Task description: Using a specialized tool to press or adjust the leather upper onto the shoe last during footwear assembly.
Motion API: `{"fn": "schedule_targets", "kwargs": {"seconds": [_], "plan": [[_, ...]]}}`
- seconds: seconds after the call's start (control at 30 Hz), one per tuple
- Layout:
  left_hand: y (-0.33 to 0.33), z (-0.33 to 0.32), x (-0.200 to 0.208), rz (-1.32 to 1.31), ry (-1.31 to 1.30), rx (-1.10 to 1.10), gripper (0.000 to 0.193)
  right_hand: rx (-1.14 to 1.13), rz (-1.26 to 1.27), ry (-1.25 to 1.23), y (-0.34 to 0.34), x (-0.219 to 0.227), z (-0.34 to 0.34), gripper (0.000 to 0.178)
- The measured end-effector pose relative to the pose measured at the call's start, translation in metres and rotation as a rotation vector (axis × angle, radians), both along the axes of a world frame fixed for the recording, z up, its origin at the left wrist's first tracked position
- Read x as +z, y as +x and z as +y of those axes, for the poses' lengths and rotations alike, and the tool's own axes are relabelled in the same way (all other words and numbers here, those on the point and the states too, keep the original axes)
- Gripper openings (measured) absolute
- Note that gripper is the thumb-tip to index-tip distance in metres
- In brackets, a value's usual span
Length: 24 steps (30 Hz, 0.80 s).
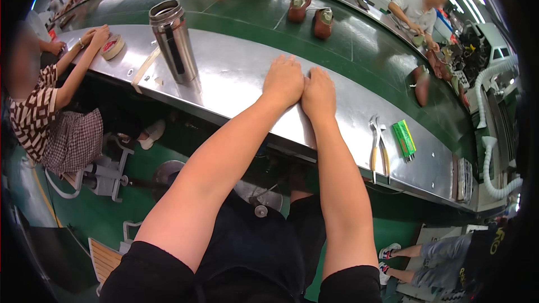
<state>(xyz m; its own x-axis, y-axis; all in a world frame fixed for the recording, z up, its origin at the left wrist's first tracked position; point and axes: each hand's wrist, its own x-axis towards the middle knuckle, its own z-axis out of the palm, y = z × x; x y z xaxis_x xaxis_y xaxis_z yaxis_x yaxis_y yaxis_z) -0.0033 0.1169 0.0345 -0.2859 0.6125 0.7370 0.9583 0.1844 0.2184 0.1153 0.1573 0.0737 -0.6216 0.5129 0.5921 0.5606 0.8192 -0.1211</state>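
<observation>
My left hand (283, 81) lies palm down on the steel bench (236, 70), its fingers pointing toward the far edge. Beside it, the thumb sides touching or nearly so, my right hand (319, 94) rests the same way. No object shows in either hand, though the undersides of both are hidden. To the left of my hands stands an uncapped steel flask (177, 45). On the right part of the bench lie pincers (378, 146) with yellowish handles, and next to them a small green box (403, 138).
Beyond the bench runs a green conveyor belt (241, 14) carrying brown shoes (323, 23). A tape roll (112, 47) lies at the left, near a seated person's arms (78, 67). Across the belt another person (418, 14) handles something. A white hose (485, 95) hangs at the right.
</observation>
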Motion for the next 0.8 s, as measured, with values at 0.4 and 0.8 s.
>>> {"fn": "schedule_targets", "kwargs": {"seconds": [0.4,0.8], "plan": [[0.174,0.07,0.013,-0.012,-0.081,-0.399,0.047,-0.316,0.019,-0.029,0.183,-0.002,0.03,0.022],[0.296,-0.078,-0.136,-0.031,-0.021,-0.842,0.065,-0.49,0.052,0.133,0.339,-0.143,-0.144,0.054]]}}
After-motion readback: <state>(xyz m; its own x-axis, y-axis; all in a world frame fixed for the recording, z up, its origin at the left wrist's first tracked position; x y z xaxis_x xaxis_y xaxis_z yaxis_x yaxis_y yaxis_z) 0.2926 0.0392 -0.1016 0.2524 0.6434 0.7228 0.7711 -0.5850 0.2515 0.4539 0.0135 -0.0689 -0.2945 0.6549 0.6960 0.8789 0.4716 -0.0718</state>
